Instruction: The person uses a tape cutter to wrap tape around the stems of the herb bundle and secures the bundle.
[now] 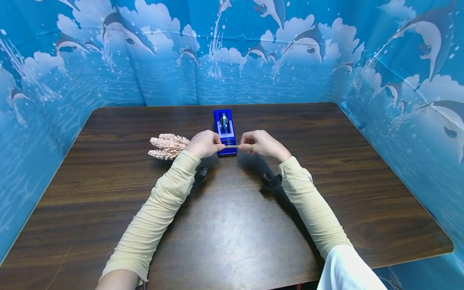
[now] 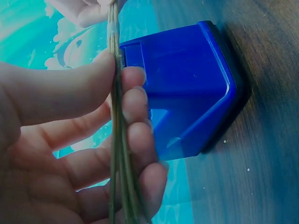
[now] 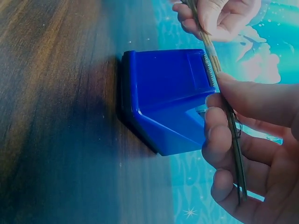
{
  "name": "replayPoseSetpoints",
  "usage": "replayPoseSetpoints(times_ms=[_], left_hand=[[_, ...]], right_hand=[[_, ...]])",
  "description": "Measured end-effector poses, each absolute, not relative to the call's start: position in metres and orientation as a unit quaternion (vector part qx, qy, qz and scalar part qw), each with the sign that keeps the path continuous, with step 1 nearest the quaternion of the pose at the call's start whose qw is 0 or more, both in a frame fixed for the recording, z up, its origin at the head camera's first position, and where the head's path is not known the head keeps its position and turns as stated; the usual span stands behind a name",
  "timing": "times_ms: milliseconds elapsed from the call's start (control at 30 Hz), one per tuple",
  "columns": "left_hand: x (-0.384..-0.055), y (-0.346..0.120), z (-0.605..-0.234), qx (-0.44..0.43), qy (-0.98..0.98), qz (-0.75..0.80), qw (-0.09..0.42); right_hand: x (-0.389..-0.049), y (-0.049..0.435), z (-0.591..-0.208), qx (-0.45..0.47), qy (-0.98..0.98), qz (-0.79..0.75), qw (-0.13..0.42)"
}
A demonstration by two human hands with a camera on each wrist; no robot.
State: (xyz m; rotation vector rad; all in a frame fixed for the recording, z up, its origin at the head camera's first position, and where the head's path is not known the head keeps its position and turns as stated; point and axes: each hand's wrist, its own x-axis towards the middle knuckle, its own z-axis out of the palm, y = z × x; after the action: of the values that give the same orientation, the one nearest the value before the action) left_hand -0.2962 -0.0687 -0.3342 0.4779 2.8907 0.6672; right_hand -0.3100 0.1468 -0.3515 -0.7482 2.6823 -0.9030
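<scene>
A bunch of pale pink dried flowers (image 1: 168, 146) points out to the left, past my left hand (image 1: 204, 144). That hand pinches its thin stems (image 2: 122, 172) between thumb and fingers. My right hand (image 1: 262, 143) pinches the other end of the same stems, which run level between the two hands. A short band of clear tape (image 3: 212, 49) shows round the stems in the gap between the hands. Just behind the stems stands a blue tape dispenser (image 1: 225, 133), its toothed cutting edge (image 3: 209, 72) close beside them in the right wrist view.
A dark wood-grain table (image 1: 232, 225) lies under everything. Blue cloth with dolphins (image 1: 232, 60) hangs along its back and sides. Black wrist devices (image 1: 271, 180) sit at both wrists, below the cream sleeves (image 1: 159, 213).
</scene>
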Motion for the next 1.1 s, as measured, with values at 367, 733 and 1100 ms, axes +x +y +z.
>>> replayPoseSetpoints(times_ms=[367, 733, 1100], left_hand=[[-0.2953, -0.0683, -0.3369, 0.146, 0.963, 0.224, 0.044], [-0.2965, -0.0669, -0.3358, 0.130, 0.963, 0.227, 0.058], [-0.3002, -0.0655, -0.3409, 0.139, 0.957, 0.248, 0.066]], right_hand=[[-0.3125, 0.1464, -0.3532, -0.264, 0.916, -0.283, 0.103], [-0.3122, 0.1470, -0.3551, -0.253, 0.912, -0.313, 0.079], [-0.3136, 0.1490, -0.3558, -0.273, 0.903, -0.321, 0.088]])
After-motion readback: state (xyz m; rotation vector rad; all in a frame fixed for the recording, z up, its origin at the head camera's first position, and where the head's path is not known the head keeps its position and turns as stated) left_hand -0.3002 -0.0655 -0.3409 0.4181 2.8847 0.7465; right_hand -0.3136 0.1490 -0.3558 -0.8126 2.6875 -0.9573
